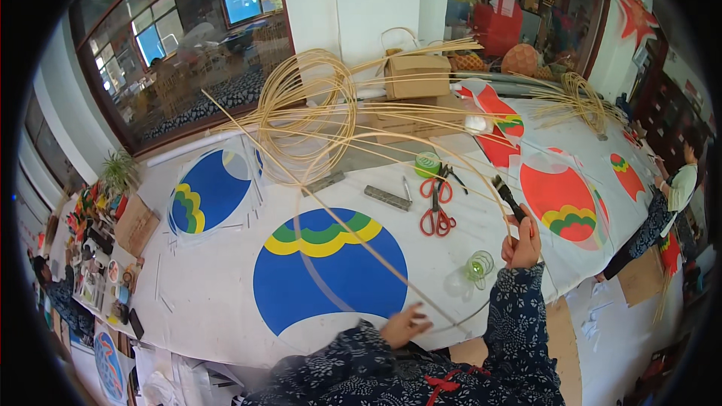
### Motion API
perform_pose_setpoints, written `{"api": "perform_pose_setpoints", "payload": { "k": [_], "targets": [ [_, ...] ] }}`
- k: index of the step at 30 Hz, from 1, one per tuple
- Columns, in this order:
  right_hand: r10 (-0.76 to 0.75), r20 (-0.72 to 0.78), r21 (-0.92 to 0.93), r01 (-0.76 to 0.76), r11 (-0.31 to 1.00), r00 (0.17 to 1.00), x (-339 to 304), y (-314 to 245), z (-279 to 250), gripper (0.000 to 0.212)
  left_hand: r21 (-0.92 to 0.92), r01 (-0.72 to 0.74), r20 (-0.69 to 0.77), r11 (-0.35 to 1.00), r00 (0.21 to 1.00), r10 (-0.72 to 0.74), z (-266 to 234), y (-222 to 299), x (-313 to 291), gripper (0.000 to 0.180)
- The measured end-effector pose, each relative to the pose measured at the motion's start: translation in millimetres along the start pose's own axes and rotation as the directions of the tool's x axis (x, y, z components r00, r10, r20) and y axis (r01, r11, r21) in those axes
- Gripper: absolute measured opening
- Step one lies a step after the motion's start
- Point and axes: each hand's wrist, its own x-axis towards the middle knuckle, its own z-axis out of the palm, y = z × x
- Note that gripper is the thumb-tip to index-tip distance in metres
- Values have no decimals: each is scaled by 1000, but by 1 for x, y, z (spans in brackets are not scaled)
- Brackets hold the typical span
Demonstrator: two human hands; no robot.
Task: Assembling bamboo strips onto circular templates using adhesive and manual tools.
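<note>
My right hand is closed around a dark brush with its bristles up. A thin bent bamboo strip curves over the table and comes down to that hand; whether the fingers also pinch it cannot be made out. My left hand is open, fingers stretched out, by the near edge of a large blue piece with green and yellow scallops. A straight strip slants down toward this hand, and contact is unclear. Between the hands lies a clear green-tinted tape roll.
Red-handled scissors, a grey metal bar and a green tape roll lie mid-table. Coiled bamboo strips spread over the back beside a cardboard box. Red pieces lie right; another person stands there.
</note>
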Motion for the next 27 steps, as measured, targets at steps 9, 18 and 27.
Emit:
{"api": "perform_pose_setpoints", "payload": {
  "k": [9, 18, 27],
  "targets": [
    [7, 69, -32, -5, 999, 998, 5, -16, -8, 37, 556, -150, -804, 817, 152, 575, -254, 0, 84, 64],
    [27, 136, -75, -17, 997, 990, 29, -5, -51, 35, -286, -433, -507, 855, 825, 249, -311, 35, 160, 51],
    [307, 11, -74, -306, 949, 952, 65, -13, -88, 34, -574, -388, -109, 722, 909, 402, -256, 60, 80, 29]
  ]
}}
